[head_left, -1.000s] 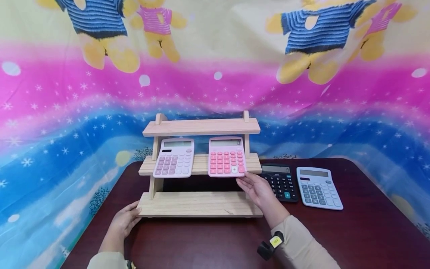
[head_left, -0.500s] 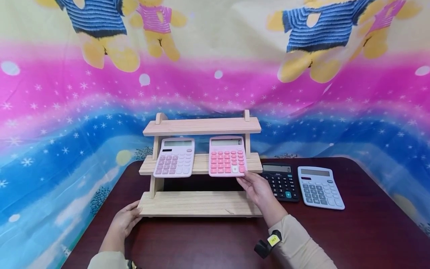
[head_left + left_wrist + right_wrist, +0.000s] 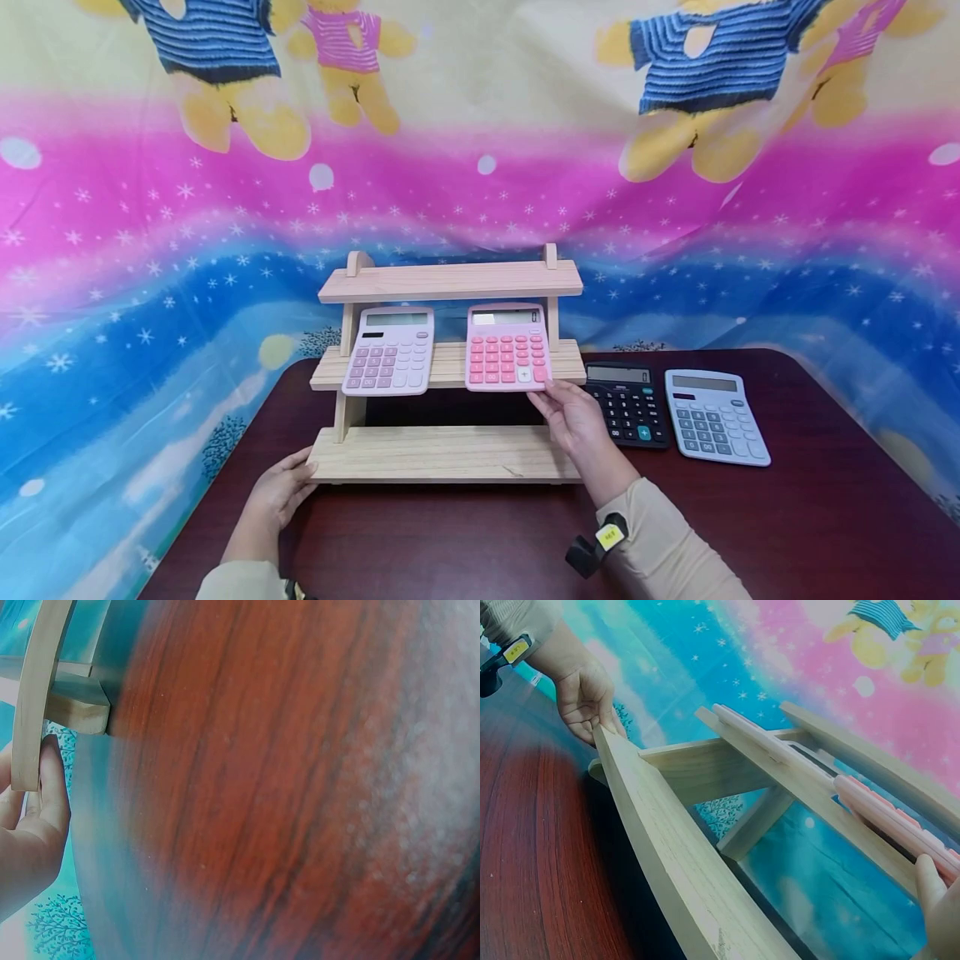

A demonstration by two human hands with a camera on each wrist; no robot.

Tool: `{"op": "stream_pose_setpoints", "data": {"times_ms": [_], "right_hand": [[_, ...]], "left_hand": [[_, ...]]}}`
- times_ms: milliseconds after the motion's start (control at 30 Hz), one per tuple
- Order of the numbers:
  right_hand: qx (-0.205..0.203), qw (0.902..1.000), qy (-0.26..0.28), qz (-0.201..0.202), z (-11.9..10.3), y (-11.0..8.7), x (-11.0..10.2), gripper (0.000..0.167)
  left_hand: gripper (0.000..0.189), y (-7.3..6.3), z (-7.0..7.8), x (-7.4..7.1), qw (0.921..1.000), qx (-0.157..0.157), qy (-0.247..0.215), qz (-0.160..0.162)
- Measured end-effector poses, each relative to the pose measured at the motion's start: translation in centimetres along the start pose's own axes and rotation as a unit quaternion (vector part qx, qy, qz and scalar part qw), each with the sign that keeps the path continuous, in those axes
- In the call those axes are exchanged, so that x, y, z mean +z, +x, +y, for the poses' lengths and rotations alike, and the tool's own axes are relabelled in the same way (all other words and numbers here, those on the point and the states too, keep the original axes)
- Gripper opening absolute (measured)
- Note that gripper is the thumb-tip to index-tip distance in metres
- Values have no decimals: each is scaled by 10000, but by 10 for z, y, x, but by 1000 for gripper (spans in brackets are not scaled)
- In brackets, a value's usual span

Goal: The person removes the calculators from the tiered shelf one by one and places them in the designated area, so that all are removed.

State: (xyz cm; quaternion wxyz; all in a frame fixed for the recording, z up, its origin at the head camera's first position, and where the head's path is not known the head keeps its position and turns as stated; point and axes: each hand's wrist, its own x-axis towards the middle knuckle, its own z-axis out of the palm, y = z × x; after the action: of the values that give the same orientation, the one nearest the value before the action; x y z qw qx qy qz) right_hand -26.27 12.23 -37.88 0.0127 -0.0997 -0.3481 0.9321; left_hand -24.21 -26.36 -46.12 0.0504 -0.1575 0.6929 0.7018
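A three-tier wooden shelf rack [image 3: 450,457] stands on the table. On its middle tier lean a white calculator with mauve keys [image 3: 388,352] at the left and a pink calculator [image 3: 508,348] at the right. My right hand [image 3: 576,423] pinches the pink calculator's lower right corner; in the right wrist view the thumb [image 3: 928,881] lies against its edge. My left hand [image 3: 276,493] grips the left end of the bottom tier. In the left wrist view, thumb and fingers stand on either side of that board [image 3: 34,712].
Right of the rack, a black calculator [image 3: 626,408] and a white calculator with grey keys [image 3: 716,417] lie on the dark red table [image 3: 810,517]. A printed cloth [image 3: 480,183] hangs behind the table. The top tier [image 3: 450,282] overhangs the two leaning calculators.
Both hands keep their places on the rack and the pink calculator. A bright reflection now shows on the pink calculator's display. The view has shifted slightly.
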Motion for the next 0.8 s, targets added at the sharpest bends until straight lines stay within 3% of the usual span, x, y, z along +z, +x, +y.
{"op": "stream_pose_setpoints", "data": {"times_ms": [800], "right_hand": [[121,9999,-102,47,-11,-15,-7,10]], "left_hand": [[56,-1,0,-1,10000,-17,26,-32]]}}
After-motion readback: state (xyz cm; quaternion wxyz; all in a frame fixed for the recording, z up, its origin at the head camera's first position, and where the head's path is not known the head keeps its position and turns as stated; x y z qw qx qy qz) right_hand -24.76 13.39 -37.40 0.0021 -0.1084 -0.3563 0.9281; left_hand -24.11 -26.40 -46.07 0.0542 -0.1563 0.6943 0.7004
